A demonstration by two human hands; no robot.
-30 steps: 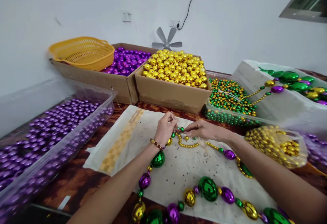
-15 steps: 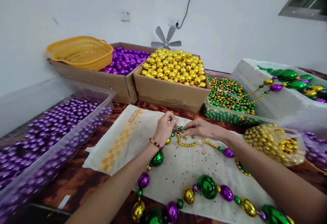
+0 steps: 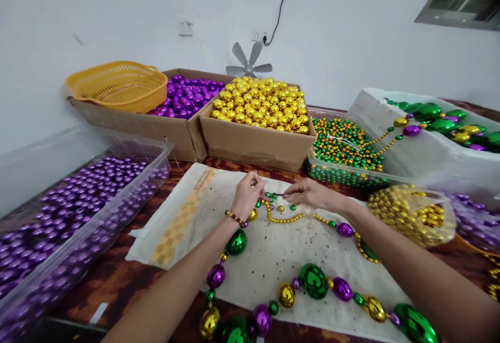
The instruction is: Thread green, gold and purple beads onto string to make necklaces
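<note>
My left hand (image 3: 249, 193), with a beaded bracelet on its wrist, pinches a thin white string (image 3: 256, 175) whose loop sticks up above the fingers. My right hand (image 3: 307, 193) is closed on a thin dark rod (image 3: 279, 195), which points left toward small green beads (image 3: 269, 196) by the left fingertips. Just below both hands, a string of small gold beads (image 3: 287, 220) curves over the white cloth (image 3: 234, 259). A necklace of large green, purple and gold beads (image 3: 313, 281) loops from near my left hand around the front and under my right forearm.
Cardboard boxes of purple beads (image 3: 191, 93) and gold beads (image 3: 260, 106) stand behind the cloth. A yellow basket (image 3: 121, 103) rests on the left box. Clear bins hold purple beads (image 3: 89, 192) and mixed small beads (image 3: 344, 145). Right are a gold-bead bag (image 3: 402, 215) and white foam box (image 3: 375, 108).
My right hand has drawn slightly away from my left, and the dark rod now shows between them. My left hand keeps its pinch on the string. The whole view has shifted slightly.
</note>
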